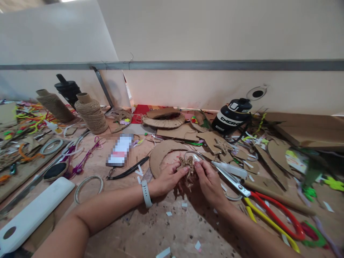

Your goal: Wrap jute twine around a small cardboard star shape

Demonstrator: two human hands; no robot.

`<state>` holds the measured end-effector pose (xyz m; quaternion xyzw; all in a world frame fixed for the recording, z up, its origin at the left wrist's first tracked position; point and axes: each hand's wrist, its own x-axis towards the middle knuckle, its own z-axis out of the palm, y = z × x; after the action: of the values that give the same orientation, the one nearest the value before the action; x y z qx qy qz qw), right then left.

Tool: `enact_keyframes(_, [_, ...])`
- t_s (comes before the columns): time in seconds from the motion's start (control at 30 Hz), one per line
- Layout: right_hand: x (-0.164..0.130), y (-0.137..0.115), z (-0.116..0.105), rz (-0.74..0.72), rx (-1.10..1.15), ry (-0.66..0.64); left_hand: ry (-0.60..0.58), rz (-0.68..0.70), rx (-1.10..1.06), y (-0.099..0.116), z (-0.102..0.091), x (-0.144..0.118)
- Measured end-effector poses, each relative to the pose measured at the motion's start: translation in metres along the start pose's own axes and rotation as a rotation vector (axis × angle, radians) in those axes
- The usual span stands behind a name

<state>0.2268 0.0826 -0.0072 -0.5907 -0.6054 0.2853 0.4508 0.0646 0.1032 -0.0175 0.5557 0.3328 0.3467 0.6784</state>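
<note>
Between both hands, above the table's middle, is a small star-like piece wrapped in brown twine, with loose ends hanging below it. My left hand, with a pale watch strap on its wrist, pinches its left side. My right hand is closed on its right side, the fingertips partly hidden. Just behind the hands lies a crescent-shaped cardboard piece, partly covered by my left hand. Red-handled scissors lie to the right of my right hand, their blades pointing toward it.
Twine spools stand at the back left. A phone lies left of the hands. A black bottle stands at the back right. Cardboard scraps and a glue stick-like translucent tube lie on the right. A white bar-shaped object is at front left.
</note>
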Motion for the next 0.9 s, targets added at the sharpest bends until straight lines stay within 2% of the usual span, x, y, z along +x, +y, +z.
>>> enact_keyframes(0.1, [0.000,0.000,-0.001,0.026,0.062,-0.074,0.105,0.116,0.088,0.000,-0.004,0.003])
enact_keyframes(0.2, [0.001,-0.001,0.000,0.004,0.123,-0.222,0.201,0.215,0.168,-0.001,-0.007,0.006])
enact_keyframes(0.3, [0.000,-0.002,0.002,0.017,0.149,-0.313,0.210,0.197,0.140,-0.001,-0.008,0.006])
enact_keyframes(0.47, [0.000,0.004,0.006,0.130,0.245,-0.380,0.188,0.170,0.187,0.000,-0.007,0.005])
enact_keyframes(0.57, [0.000,0.008,0.006,0.152,0.324,-0.363,0.224,0.171,0.219,-0.003,-0.009,0.007])
enact_keyframes(0.63, [0.000,0.008,0.004,0.121,0.299,-0.334,0.246,0.150,0.215,-0.007,-0.010,0.010])
enact_keyframes(0.77, [0.003,0.000,-0.002,-0.023,0.032,-0.237,0.236,0.072,0.138,-0.011,-0.011,0.012])
enact_keyframes(0.9, [0.003,-0.003,-0.007,-0.128,-0.133,-0.179,0.126,-0.010,0.010,-0.009,-0.010,0.011])
